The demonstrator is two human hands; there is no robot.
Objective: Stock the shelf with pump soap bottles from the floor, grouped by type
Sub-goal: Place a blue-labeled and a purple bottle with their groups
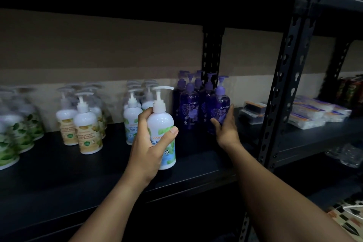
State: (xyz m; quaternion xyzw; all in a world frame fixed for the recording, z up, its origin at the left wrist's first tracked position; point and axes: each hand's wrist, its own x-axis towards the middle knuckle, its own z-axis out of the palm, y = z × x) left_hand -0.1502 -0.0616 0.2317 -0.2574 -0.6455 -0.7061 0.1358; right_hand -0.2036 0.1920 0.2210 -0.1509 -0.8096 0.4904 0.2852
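Left hand (149, 143) up front, fingers wrapped tight round a white blue-label bottle (162, 129), held above the shelf (59, 182). Risk: swing it toward one o'clock and it clips the purple bottles (189, 104). Further back, right hand (225, 125) cups the front purple bottle (221, 104), fingers loosely around it.

You see a dim scene; the bottles (11, 124) at 9 o'clock are blurred, and the edges bend and darken.

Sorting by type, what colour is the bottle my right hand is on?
Purple bottle with a purple pump, seen in the head view.
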